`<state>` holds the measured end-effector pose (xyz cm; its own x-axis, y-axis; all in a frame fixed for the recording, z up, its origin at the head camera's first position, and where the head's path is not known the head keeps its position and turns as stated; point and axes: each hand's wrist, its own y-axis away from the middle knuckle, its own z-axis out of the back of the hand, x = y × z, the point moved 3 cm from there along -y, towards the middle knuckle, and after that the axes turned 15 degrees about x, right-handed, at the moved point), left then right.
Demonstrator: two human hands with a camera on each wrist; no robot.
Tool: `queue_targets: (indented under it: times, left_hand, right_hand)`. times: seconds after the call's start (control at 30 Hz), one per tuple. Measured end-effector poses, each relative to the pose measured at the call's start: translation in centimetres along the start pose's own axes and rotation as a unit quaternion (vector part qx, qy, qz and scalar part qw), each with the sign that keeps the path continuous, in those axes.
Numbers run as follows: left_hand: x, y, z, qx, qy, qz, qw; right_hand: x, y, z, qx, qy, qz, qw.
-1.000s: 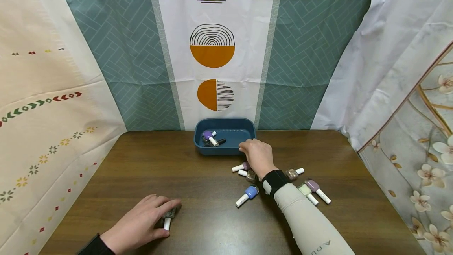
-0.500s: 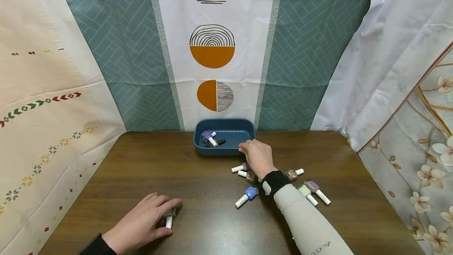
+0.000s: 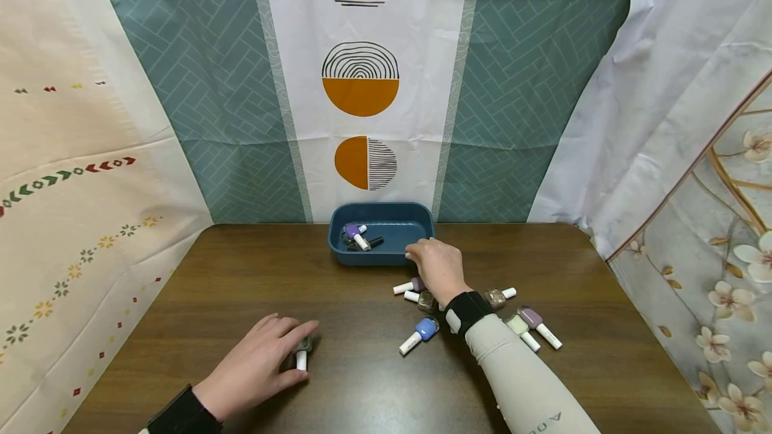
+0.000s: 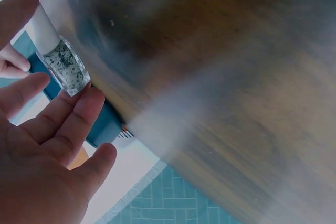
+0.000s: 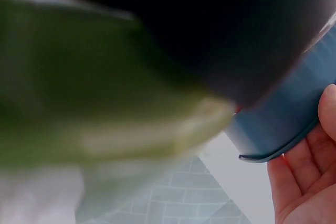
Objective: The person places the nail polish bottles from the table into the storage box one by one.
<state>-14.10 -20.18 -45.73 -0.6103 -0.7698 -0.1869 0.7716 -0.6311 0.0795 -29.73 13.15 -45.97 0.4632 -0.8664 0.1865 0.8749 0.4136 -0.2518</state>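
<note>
My left hand (image 3: 259, 360) is low over the left part of the table, holding a nail polish bottle (image 4: 65, 66) with speckled dark flakes and a white cap. In the left wrist view the thumb lies at the cap and fingertips touch the glass base. At the back, my right hand (image 3: 443, 270) grips the front right corner of a blue tray (image 3: 338, 254). The right wrist view shows the thumb on the tray's outer wall (image 5: 278, 129), with the other fingers past its rim. Inside the tray, on the left, lie a purple nail polish bottle (image 3: 352, 232) and darker ones.
Around my right forearm lie several nail polish bottles: a blue one (image 3: 427, 329), two brown glittery ones (image 3: 426, 301), a pale green one (image 3: 517, 325) and a mauve one (image 3: 531, 317). A patterned cloth (image 3: 253, 119) hangs behind the wooden table (image 3: 271, 280).
My left hand has moved right and slightly away from me, with the speckled nail polish bottle in its fingers. My right hand stays at the tray corner.
</note>
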Motion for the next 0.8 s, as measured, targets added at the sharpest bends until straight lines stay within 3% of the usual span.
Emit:
queue_targets:
  times: [0.2, 0.8]
  left_hand:
    - [0.1, -1.1, 0.8, 0.016, 0.019, 0.017, 0.9995]
    - [0.5, -5.4, 2.1, -0.022, 0.011, 0.043, 0.9988]
  right_hand:
    - [0.0, 0.0, 0.0, -0.001, 0.003, 0.001, 1.0]
    - [-0.1, -0.1, -0.2, -0.007, 0.0, 0.0, 1.0]
